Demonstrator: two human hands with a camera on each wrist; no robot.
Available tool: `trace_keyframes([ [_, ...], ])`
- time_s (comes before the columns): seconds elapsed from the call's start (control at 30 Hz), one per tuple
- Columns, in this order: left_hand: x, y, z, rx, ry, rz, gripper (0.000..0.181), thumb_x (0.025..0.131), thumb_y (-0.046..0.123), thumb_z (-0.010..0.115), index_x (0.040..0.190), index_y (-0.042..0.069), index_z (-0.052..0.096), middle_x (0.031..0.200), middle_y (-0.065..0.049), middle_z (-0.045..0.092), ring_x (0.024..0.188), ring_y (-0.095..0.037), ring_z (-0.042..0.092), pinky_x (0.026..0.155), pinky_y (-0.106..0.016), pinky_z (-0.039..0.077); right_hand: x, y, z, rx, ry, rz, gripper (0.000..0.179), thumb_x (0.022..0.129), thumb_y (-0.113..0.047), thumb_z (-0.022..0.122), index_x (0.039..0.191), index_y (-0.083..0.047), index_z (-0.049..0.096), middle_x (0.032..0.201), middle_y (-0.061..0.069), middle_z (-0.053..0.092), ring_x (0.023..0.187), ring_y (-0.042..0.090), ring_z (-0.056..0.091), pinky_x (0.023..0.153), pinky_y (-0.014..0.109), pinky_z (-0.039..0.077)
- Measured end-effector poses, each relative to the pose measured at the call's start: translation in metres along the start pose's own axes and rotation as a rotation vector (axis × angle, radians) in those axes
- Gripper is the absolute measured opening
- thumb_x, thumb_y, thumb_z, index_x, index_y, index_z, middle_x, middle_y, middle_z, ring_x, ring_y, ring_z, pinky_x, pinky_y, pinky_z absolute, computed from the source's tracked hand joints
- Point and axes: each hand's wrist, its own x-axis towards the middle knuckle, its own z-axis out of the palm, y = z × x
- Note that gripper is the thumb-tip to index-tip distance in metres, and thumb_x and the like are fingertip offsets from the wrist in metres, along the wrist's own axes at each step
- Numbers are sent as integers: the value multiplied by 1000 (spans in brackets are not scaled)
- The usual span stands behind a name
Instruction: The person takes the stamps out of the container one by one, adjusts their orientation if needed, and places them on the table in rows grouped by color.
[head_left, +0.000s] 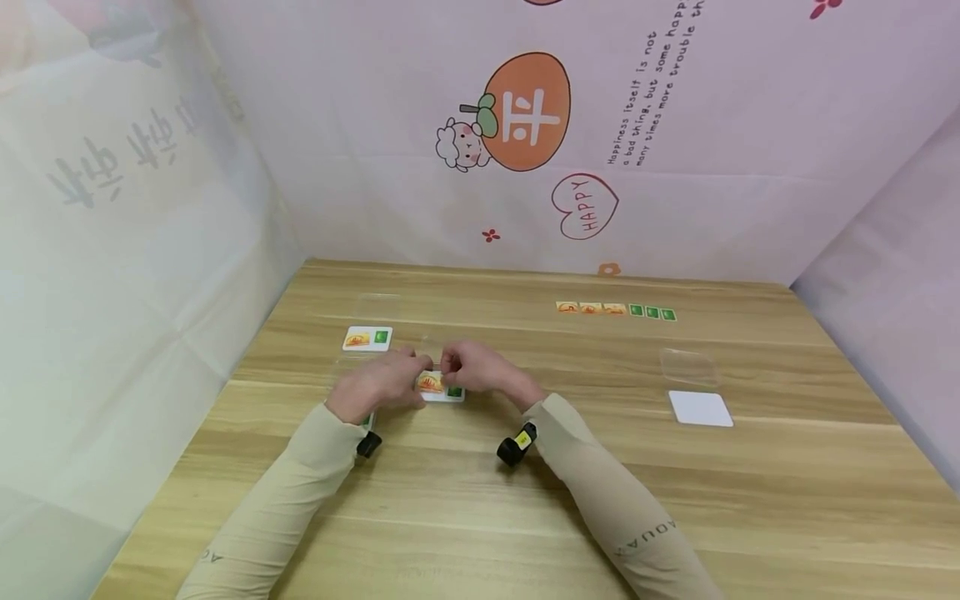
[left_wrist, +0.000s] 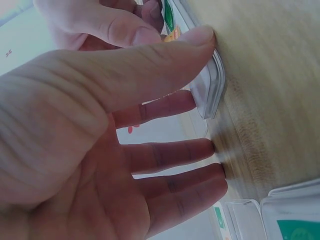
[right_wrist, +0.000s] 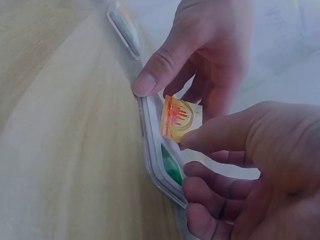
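Note:
Near the table's middle left, my left hand (head_left: 381, 382) steadies a shallow white box (head_left: 444, 398), its thumb and a finger at the edges. My right hand (head_left: 482, 367) is over the same box. Between thumb and fingertip it pinches a small orange packet (right_wrist: 176, 119) with zigzag edges, tilted above the box in the right wrist view. A green packet (right_wrist: 171, 165) lies inside the box, next to the orange one. The right hand's other fingers are curled beside the box's edge.
Another white box (head_left: 367, 338) with an orange and a green packet lies behind the left hand. One more box (left_wrist: 300, 227) is partly hidden under the left wrist. Orange packets (head_left: 591, 308) and green packets (head_left: 652, 313) line the back. A white box (head_left: 700, 408) lies right, by a clear lid (head_left: 688, 367).

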Motion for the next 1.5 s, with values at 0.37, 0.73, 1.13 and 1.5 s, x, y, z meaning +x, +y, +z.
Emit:
trace_keyframes([
  [0.37,1,2,0,22,-7,2,59,89,29,73,140,12,50,127,-11,56,97,-19,57,90,-40,51,-6,-2,-13,13,32,-28,4,92,-8,62,90,-9,58,85,4,58,74,16,51,62,25,41],
  [0.73,3,3,-1,36,-7,-10,61,88,29,74,141,10,49,127,-12,55,98,-19,55,91,-40,50,-7,-5,-25,-32,58,-56,6,93,-11,63,89,-10,58,86,3,58,76,15,51,62,24,41],
  [1.13,2,3,0,29,17,5,57,87,28,76,136,13,53,121,-10,56,92,-19,53,85,-37,49,-9,0,-34,-38,107,-67,4,91,-11,62,93,-8,60,88,4,62,78,16,55,64,24,46],
  [1.5,2,3,1,29,13,-4,57,87,29,76,137,13,53,123,-12,56,96,-21,55,88,-40,49,-10,7,-42,-31,125,-70,3,92,-11,64,92,-10,61,90,4,63,79,17,56,65,24,48],
])
